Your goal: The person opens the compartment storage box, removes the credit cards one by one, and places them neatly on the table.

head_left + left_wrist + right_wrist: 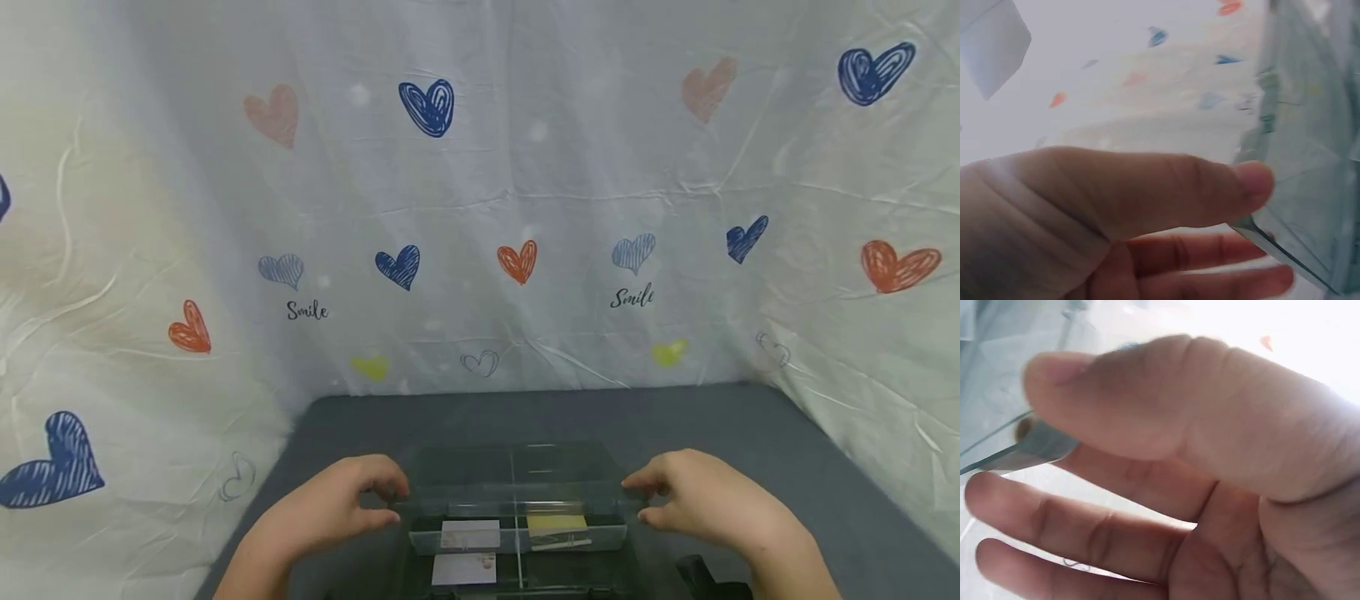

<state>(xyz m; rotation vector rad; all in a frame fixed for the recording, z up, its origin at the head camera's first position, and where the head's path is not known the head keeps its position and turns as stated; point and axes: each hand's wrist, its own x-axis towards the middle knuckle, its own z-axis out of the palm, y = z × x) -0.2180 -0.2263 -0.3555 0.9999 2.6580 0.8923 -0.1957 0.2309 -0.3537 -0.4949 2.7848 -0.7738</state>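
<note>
A see-through plastic case with a divided interior lies in front of me in the head view. Its clear lid [468,468] is raised at a slant behind the compartments. My left hand [341,504] pinches the lid's left edge between thumb and fingers; the left wrist view shows the clear plastic [1307,206] between them. On the opposite side my right hand [708,500] pinches the right edge, with thumb above and fingers below the plastic corner [1047,442] in the right wrist view. White cards [465,570] and a yellow card [557,523] lie within the case.
A dark grey cloth [360,425] covers the table. Behind and beside it hangs a white curtain [570,275] printed with hearts. A black object [708,579] lies near the right forearm. Thin pale sticks [561,545] sit below the yellow card.
</note>
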